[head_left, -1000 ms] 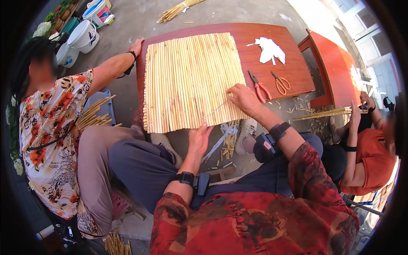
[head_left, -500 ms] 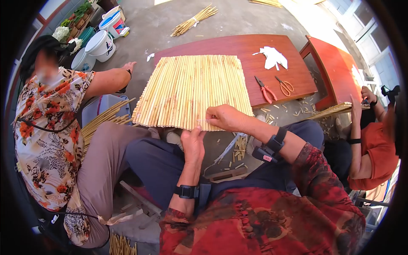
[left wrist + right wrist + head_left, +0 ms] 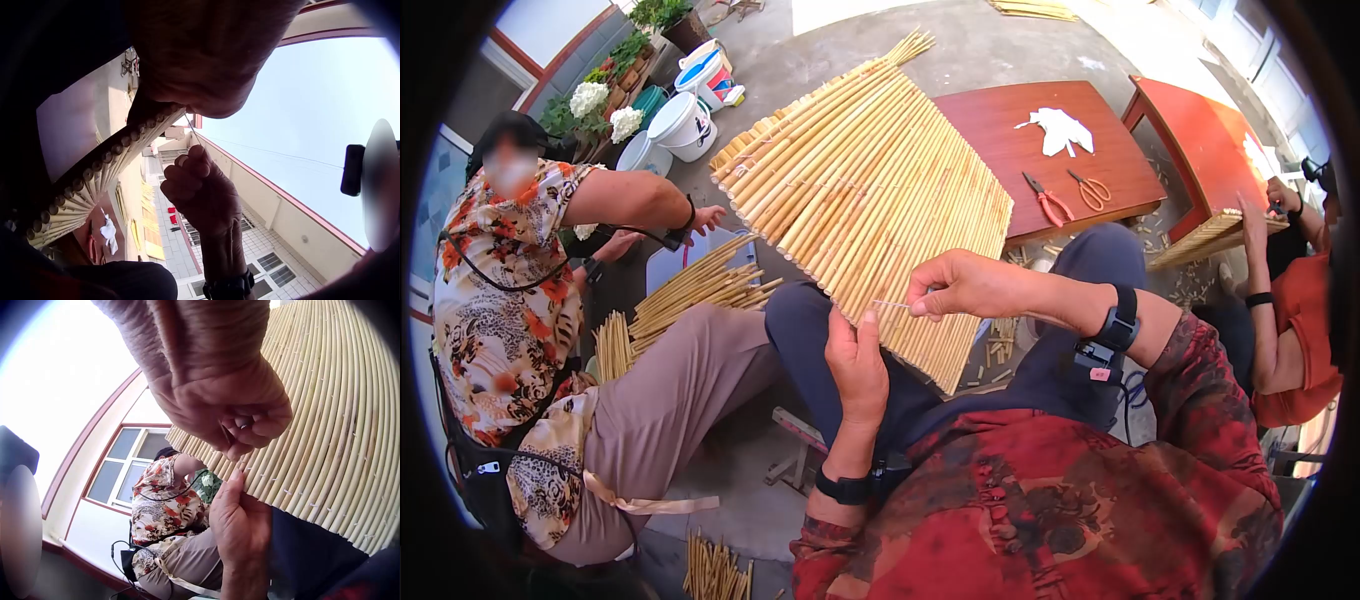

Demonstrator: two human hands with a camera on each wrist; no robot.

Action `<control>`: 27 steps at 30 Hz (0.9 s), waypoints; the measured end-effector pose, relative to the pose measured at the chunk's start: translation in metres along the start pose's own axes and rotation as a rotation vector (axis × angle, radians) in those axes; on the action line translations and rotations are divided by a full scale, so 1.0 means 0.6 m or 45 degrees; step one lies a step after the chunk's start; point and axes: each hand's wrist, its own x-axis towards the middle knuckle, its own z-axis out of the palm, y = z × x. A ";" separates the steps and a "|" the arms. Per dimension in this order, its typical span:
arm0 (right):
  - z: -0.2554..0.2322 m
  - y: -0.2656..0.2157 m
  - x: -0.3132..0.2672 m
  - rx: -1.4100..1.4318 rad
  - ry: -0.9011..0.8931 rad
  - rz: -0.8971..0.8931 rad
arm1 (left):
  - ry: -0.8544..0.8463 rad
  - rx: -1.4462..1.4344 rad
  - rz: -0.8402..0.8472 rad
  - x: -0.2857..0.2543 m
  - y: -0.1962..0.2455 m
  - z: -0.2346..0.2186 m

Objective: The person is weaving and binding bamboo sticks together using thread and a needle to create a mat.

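Observation:
A mat [image 3: 870, 190] of thin reed sticks, bound with rows of white stitching, tilts up over the person's knees in the head view. My left hand [image 3: 857, 370] grips its near edge, thumb on top and the other fingers hidden underneath. Just right of that thumb, my right hand [image 3: 952, 283] pinches a thin thread [image 3: 892, 303] that runs to the mat's edge. From the left wrist, the thread [image 3: 194, 130] looks taut between the stick ends and the right hand's fingertips. A slim dark strip [image 3: 226, 433] shows inside the right fingers in the right wrist view.
Red-handled pliers [image 3: 1048, 200], scissors [image 3: 1090, 188] and a white cloth [image 3: 1060, 132] lie on the low red table [image 3: 1120, 115]. To the left, another person [image 3: 520, 260] sits beside piled reed sticks [image 3: 690, 295]. A person in orange [image 3: 1300, 340] works at right.
The mat has come off the table, turned and tilted up toward the body. My right hand moved in to the near edge by the left thumb, then slightly away rightward with the thread.

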 end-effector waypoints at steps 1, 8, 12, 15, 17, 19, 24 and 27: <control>0.009 -0.002 -0.006 0.058 -0.006 0.042 | -0.013 0.001 -0.006 -0.006 0.005 -0.003; 0.026 0.010 -0.015 -0.479 0.109 -0.042 | -0.082 0.106 0.033 0.005 -0.020 -0.011; 0.029 -0.004 -0.006 -0.611 0.045 -0.058 | -0.070 0.118 -0.036 0.013 -0.023 -0.016; 0.033 -0.008 0.004 -0.374 -0.055 -0.091 | -0.067 0.195 0.075 0.015 -0.004 -0.017; 0.030 0.003 0.006 -0.109 -0.084 -0.095 | -0.046 0.349 0.097 0.013 -0.004 -0.011; 0.024 0.020 0.005 0.011 -0.067 -0.078 | -0.019 0.378 0.095 0.010 0.000 -0.002; 0.018 0.036 0.009 0.425 -0.111 0.162 | 0.018 0.401 0.149 0.017 -0.016 -0.010; 0.006 0.045 0.011 0.692 0.055 0.237 | -0.018 0.397 0.065 0.025 -0.029 -0.016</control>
